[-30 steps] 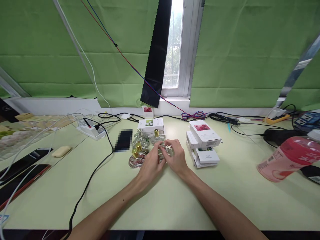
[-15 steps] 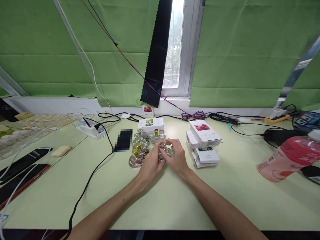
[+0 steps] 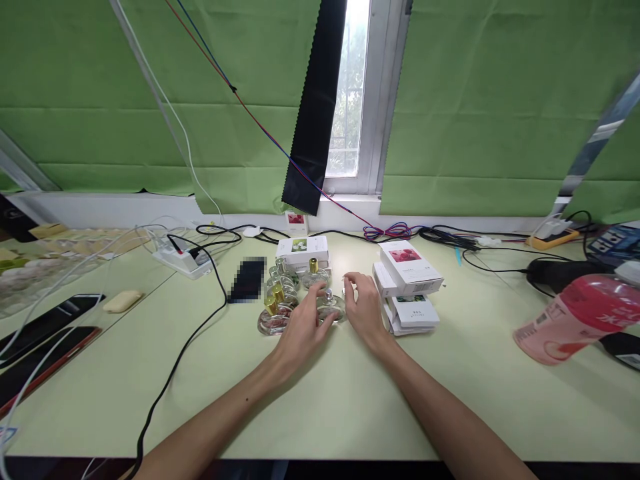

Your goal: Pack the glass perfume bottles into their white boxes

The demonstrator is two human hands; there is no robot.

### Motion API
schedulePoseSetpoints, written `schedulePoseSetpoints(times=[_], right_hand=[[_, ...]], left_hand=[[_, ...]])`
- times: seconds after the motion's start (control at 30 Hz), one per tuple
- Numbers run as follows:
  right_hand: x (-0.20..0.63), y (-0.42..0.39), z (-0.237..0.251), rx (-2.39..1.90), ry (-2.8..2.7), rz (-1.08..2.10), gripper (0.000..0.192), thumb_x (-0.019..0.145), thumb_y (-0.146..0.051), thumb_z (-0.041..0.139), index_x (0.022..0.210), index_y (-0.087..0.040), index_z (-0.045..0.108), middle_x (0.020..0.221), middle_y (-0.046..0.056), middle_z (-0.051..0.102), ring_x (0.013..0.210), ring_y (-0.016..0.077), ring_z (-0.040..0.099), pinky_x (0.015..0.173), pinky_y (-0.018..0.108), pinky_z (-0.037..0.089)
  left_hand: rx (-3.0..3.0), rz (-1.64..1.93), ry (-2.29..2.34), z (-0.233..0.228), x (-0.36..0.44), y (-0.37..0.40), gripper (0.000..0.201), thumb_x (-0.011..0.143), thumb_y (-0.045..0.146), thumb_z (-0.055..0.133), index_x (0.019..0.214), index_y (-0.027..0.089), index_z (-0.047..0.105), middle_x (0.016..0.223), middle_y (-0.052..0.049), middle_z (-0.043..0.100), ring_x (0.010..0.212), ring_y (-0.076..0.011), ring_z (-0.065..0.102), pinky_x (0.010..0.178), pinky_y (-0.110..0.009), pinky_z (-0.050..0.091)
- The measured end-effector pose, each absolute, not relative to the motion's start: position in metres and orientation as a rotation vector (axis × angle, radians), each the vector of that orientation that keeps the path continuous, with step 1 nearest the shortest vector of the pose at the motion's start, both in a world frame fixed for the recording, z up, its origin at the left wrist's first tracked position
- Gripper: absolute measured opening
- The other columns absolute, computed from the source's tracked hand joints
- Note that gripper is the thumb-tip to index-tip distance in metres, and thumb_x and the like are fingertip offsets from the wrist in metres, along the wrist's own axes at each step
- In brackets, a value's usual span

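Right now the left hand (image 3: 305,327) steadies a small glass bottle (image 3: 330,308) just left of the boxes (image 3: 407,287), right hand (image 3: 364,308) loosely open beside it; fragile, slippery—best held by its body.

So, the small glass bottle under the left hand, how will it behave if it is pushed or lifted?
The clear glass bottle looks squat and wide-based, so it probably slides rather than tips. Smooth glass may slip in the left hand. It is likely breakable and heavy for its size.

Left hand (image 3: 303,325) on glass bottle (image 3: 331,308), right hand (image 3: 364,309) just beside.
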State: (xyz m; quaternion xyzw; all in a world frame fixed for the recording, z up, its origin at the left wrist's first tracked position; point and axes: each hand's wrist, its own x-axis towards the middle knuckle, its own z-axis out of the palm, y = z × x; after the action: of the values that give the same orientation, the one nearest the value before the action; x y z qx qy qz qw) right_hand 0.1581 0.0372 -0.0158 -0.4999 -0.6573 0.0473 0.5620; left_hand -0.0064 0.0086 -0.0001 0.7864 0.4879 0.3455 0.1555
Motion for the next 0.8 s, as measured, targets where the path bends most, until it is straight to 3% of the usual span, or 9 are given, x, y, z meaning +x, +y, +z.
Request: schedulePoseSetpoints(times=[0.2, 0.5, 0.8], right_hand=[[0.165, 0.045, -0.024, -1.226, -1.634, 0.122, 0.022, 0.099, -0.017, 0.046, 0.095, -0.020, 0.067, 0.090, 0.008, 0.072, 0.085, 0.0247, 0.060, 0.076, 0.035, 0.043], [0.166, 0.040, -0.018, -1.420, -1.783, 0.233, 0.021, 0.100, -0.018, 0.053, 0.100, -0.019, 0.074, 0.105, 0.007, 0.076, 0.094, 0.0251, 0.059, 0.085, 0.034, 0.043], [0.167, 0.047, -0.030, -1.466, -1.833, 0.208, 0.020, 0.091, -0.011, 0.065, 0.106, -0.020, 0.075, 0.106, 0.009, 0.075, 0.094, 0.0269, 0.060, 0.081, 0.034, 0.045]], left_hand=[[2.265, 0.990, 1.409, 0.000, -0.007, 0.009, 0.054, 0.093, 0.028, 0.062, 0.142, 0.025, 0.039, 0.117, -0.010, 0.068, 0.069, -0.0158, 0.063, 0.079, -0.033, 0.051], [2.249, 0.986, 1.409, 0.000, -0.006, 0.010, 0.053, 0.093, 0.027, 0.062, 0.141, 0.023, 0.040, 0.105, -0.008, 0.068, 0.091, -0.0234, 0.069, 0.082, -0.034, 0.050], [2.244, 0.966, 1.394, 0.001, -0.005, 0.009, 0.052, 0.094, 0.026, 0.060, 0.141, 0.022, 0.039, 0.095, -0.004, 0.065, 0.092, -0.0241, 0.070, 0.086, -0.037, 0.050]])
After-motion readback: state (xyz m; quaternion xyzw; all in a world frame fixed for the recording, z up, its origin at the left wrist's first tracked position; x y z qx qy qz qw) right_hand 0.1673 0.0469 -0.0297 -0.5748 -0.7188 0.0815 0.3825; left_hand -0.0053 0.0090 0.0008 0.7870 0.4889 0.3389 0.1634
